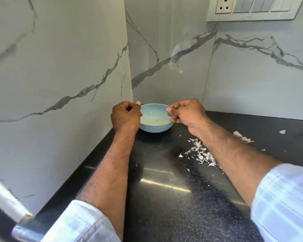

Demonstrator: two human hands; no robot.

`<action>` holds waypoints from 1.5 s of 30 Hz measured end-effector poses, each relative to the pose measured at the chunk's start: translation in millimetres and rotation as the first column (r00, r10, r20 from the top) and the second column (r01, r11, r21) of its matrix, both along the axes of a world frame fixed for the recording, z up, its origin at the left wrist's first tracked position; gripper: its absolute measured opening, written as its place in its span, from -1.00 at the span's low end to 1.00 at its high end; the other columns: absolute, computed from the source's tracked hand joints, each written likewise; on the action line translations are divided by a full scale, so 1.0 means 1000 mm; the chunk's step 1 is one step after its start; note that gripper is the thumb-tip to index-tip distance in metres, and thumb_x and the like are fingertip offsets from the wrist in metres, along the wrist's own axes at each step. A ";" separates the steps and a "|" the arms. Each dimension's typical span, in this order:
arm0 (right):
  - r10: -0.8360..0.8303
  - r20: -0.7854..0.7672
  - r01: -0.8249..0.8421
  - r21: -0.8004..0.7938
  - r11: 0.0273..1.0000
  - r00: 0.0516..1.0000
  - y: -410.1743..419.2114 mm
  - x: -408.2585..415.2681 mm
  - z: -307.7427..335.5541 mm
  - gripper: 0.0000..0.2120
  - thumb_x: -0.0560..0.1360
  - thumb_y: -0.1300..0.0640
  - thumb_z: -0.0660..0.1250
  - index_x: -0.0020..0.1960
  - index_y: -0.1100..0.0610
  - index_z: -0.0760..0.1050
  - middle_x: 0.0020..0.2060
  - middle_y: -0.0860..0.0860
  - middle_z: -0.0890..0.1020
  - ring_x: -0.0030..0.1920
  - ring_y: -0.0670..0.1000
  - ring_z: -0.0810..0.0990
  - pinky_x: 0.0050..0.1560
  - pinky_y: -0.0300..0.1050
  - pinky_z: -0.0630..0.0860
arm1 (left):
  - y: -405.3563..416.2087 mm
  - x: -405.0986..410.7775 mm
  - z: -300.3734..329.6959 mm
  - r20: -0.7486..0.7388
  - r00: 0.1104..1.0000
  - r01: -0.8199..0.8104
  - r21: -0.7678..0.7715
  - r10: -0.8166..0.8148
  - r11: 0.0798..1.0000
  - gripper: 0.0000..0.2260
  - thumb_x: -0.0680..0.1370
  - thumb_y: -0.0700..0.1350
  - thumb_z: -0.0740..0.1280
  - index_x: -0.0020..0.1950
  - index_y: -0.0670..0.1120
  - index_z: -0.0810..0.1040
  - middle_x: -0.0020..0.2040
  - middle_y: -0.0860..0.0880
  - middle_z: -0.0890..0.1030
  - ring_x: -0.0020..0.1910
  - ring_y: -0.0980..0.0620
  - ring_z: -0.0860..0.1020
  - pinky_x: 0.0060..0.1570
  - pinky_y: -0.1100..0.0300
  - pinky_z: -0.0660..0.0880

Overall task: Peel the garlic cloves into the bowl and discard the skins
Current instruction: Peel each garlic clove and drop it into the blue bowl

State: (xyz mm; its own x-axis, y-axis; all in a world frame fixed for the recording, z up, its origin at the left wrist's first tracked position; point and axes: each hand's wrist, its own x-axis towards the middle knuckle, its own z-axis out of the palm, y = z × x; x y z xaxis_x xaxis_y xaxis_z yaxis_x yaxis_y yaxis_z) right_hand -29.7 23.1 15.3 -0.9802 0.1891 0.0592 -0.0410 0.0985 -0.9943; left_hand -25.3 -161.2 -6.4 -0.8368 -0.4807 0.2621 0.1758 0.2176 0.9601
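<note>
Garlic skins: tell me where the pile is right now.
In the head view the garlic skins lie scattered on the black counter, right of centre, under the right forearm and nearer than the blue bowl.

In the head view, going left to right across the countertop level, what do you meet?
left hand → light blue bowl → right hand → main pile of garlic skins → lone scrap of skin
</note>
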 end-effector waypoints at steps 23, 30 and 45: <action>-0.071 -0.152 0.129 0.418 0.899 0.986 0.191 0.101 -0.005 -0.72 0.58 -0.07 0.48 -0.17 0.11 0.72 -0.43 0.01 0.66 -0.41 -0.08 0.60 -0.08 -0.08 0.58 | 0.125 0.057 -0.001 0.012 0.803 0.564 -0.338 -0.595 0.754 -0.49 0.66 0.17 0.40 -0.27 -0.22 0.47 -0.43 -0.11 0.56 -0.48 0.00 0.43 -0.39 0.16 0.43; -0.061 -0.210 0.161 0.502 0.849 0.976 0.212 0.092 -0.021 -0.75 0.55 0.14 0.31 -0.25 0.05 0.68 -0.30 0.01 0.72 -0.19 0.05 0.71 0.07 0.13 0.65 | 0.163 0.041 -0.008 0.056 0.770 0.614 -0.338 -0.636 0.713 -0.69 0.64 -0.34 0.19 -0.04 0.04 0.57 -0.04 -0.11 0.68 -0.21 -0.18 0.69 -0.28 -0.14 0.65; 0.290 -0.025 -0.048 0.969 0.243 0.957 0.201 0.023 -0.046 -0.82 0.53 0.06 0.53 0.04 -0.22 0.72 -0.11 -0.24 0.49 0.08 -0.12 0.41 0.27 -0.02 0.47 | 0.155 0.003 -0.036 0.094 0.857 0.456 -0.597 -0.507 0.660 -0.79 0.61 0.19 0.41 -0.08 0.09 0.66 -0.29 0.10 0.69 -0.26 0.04 0.68 -0.17 -0.07 0.68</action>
